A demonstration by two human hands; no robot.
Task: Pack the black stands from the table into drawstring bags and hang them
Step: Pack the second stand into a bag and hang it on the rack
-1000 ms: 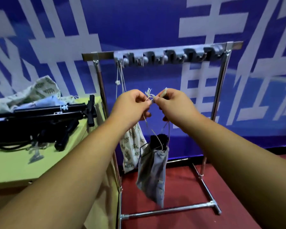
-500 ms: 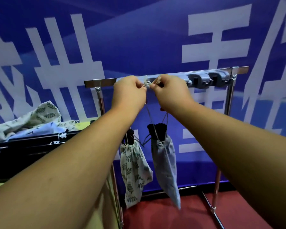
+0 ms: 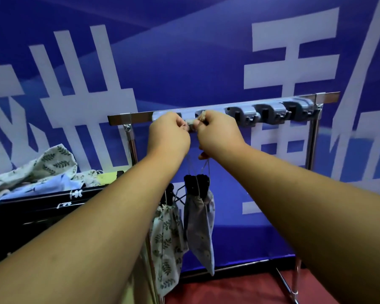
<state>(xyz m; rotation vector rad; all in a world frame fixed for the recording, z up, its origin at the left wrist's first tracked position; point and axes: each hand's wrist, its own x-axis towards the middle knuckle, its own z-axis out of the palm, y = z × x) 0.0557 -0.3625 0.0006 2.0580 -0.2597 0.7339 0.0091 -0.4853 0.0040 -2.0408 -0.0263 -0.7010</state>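
My left hand [image 3: 168, 133] and my right hand [image 3: 217, 133] both pinch the drawstring of a pale blue-grey bag [image 3: 199, 224] up at the grey hook strip [image 3: 270, 111] on the metal rack [image 3: 119, 119]. The bag hangs below my hands, and a black stand [image 3: 195, 185] sticks out of its mouth. A leaf-print bag [image 3: 168, 240] with another black stand in it hangs just to its left. More black stands [image 3: 42, 205] lie on the table at the left. The hook under my fingers is hidden.
Loose leaf-print and pale blue bags [image 3: 42, 170] are heaped on the table at the left. Free hooks [image 3: 294, 110] line the strip to the right of my hands. The rack's right post [image 3: 312, 145] stands on a red floor [image 3: 239, 290]. A blue banner covers the wall behind.
My hands have lifted the blue-grey bag by its string from chest height up to the hook strip; the bag now hangs higher, next to the leaf-print bag.
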